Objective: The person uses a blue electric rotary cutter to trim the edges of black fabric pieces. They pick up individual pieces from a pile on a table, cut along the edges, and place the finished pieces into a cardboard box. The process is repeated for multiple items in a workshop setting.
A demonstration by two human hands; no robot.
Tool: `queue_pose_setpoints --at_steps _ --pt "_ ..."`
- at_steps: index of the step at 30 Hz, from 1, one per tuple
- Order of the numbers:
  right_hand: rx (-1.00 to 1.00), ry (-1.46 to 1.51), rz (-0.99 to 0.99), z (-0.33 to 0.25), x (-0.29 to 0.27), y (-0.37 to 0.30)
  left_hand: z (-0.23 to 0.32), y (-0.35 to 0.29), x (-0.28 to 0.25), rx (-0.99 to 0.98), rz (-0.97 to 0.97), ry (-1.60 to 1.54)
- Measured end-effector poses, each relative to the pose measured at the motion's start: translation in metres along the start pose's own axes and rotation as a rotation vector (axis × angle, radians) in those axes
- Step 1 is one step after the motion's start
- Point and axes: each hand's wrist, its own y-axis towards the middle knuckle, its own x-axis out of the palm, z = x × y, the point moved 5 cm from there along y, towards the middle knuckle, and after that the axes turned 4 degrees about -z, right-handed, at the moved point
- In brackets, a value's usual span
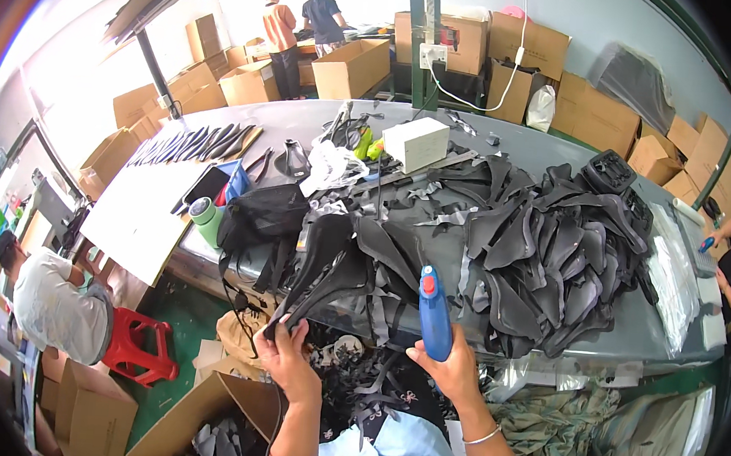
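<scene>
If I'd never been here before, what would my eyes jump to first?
Probably the big heap of black saddle-shaped pieces, piled on the right side of the grey worktable. Next, near the middle, the bright blue handheld tool with a red button, held upright in the person's right hand. Over at the left, a red plastic stool stands out against the green floor.
</scene>
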Motion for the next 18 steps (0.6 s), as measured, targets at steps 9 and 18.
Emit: queue_pose_setpoints --at_steps 9,18 --pt "-0.060 -0.065 -0.037 -0.008 0.039 0.029 -0.031 -0.105 -0.057 -0.805 -0.028 -0.524" --pt "-0.050 0.012 -0.218 -0.031 0.044 0.017 -0.029 -0.129 -0.074 -0.926 -0.744 -0.034"
